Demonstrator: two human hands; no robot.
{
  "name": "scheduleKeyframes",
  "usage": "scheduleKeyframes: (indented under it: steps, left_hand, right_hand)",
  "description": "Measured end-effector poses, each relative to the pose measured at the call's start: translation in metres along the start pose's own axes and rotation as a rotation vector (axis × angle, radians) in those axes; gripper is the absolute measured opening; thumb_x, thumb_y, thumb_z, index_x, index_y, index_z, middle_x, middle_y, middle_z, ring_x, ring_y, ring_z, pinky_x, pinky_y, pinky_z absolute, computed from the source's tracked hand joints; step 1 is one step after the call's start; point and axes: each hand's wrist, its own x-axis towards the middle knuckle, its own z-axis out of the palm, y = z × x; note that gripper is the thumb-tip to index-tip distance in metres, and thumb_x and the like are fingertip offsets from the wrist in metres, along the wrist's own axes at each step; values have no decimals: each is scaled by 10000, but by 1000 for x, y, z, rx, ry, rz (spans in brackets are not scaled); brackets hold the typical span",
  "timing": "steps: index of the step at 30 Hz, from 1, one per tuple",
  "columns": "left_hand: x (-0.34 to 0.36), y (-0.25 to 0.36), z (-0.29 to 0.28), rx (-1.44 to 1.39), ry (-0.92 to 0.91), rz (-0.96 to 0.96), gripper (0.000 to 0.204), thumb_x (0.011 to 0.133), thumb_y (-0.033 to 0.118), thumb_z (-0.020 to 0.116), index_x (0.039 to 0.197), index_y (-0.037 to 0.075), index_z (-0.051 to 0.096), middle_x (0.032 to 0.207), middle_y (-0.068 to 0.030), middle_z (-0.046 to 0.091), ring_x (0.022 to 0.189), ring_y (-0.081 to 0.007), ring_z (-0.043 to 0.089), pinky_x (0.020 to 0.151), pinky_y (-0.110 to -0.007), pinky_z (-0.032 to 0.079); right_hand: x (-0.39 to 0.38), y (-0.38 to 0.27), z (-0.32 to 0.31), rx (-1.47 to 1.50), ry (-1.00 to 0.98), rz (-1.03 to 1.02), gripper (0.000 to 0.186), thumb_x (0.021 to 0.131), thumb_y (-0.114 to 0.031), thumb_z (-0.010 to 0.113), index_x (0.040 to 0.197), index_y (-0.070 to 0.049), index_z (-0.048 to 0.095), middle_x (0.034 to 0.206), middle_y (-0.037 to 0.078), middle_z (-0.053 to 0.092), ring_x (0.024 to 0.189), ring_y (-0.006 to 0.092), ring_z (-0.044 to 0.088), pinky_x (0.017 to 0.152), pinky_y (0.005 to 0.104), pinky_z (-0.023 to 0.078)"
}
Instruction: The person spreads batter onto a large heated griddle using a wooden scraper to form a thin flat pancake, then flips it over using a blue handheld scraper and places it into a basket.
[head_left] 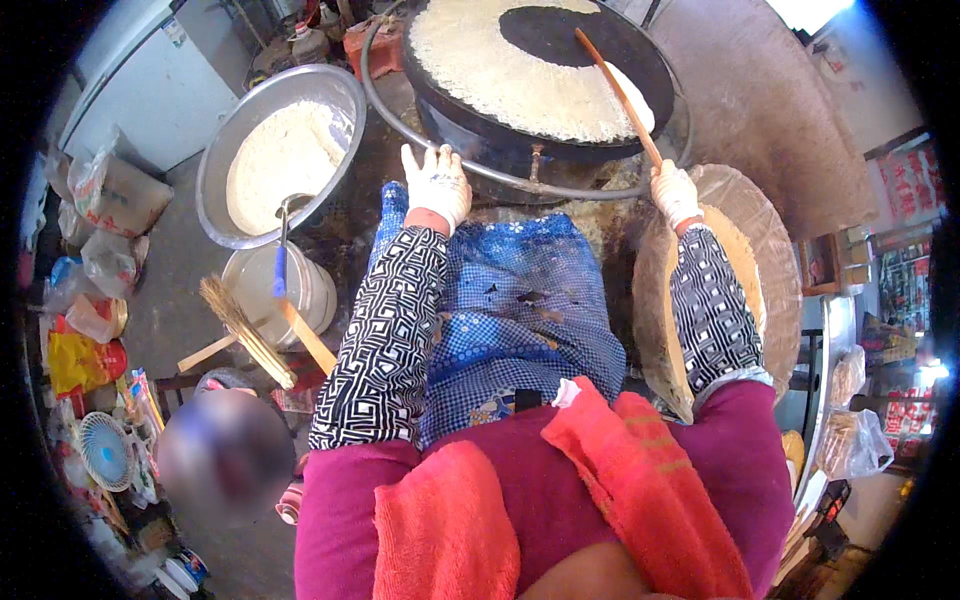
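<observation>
A long wooden spreader stick (620,95) is gripped in my right hand (676,193), which wears a white glove. Its far part lies over a round black griddle (560,40), beside a thick mound of pale batter (638,98). A thin layer of batter (470,65) covers much of the griddle in a curved band, leaving dark metal bare toward the far middle. My left hand (440,185), also gloved, has its fingers spread close to the metal ring (490,178) around the griddle; whether it touches the ring I cannot tell. Nothing shows in that hand.
On the left stands a metal basin (212,190) of batter with a blue-handled ladle (280,270). Below are a white bucket (315,300) and a straw brush (245,330). A large shallow container (785,250) with a tan inside sits under my right forearm. Plastic bags (120,190) crowd the left.
</observation>
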Motion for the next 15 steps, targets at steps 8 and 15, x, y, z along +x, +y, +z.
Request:
scheduleKeyframes:
  steps: [8, 15]
  left_hand:
    - [7, -19, -12, 1, -14, -96, 475, 908, 254, 452, 1329, 57, 553, 1446, -119, 469, 1357, -259, 392, 1146, -633, 49]
    - [-30, 72, -32, -285, 96, 173, 515, 869, 272, 535, 1291, -23, 539, 1341, -171, 530, 1312, -313, 428, 1143, -636, 103]
  right_hand:
    - [-14, 10, 1, 55, 32, 57, 295, 954, -343, 509, 965, -52, 554, 840, 286, 647, 855, 480, 619, 757, 554, 490]
    - [-45, -36, 7, 112, -60, -237, 267, 938, -333, 539, 968, -68, 538, 775, 251, 655, 771, 465, 633, 714, 567, 490]
